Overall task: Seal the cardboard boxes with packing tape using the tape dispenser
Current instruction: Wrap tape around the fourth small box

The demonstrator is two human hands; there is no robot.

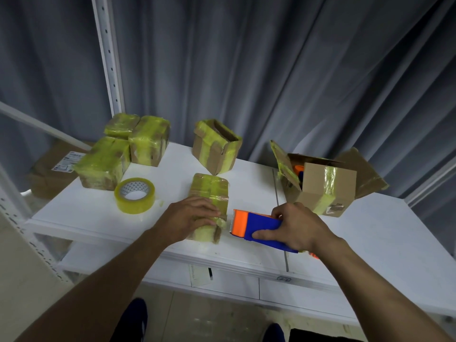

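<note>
left hand (195, 215): lying flat on the near end of the box (209, 191), pinning it to the bench (370, 230)
right hand (298, 228): wrapped round the dispenser (256, 228), blade end just beside the box, not touching it
risk: the box looks light, so a hard pull could drag or tip it, and the tape could go on crooked
can't tell: whether any tape runs from dispenser to box; the hand hides its roll
</note>
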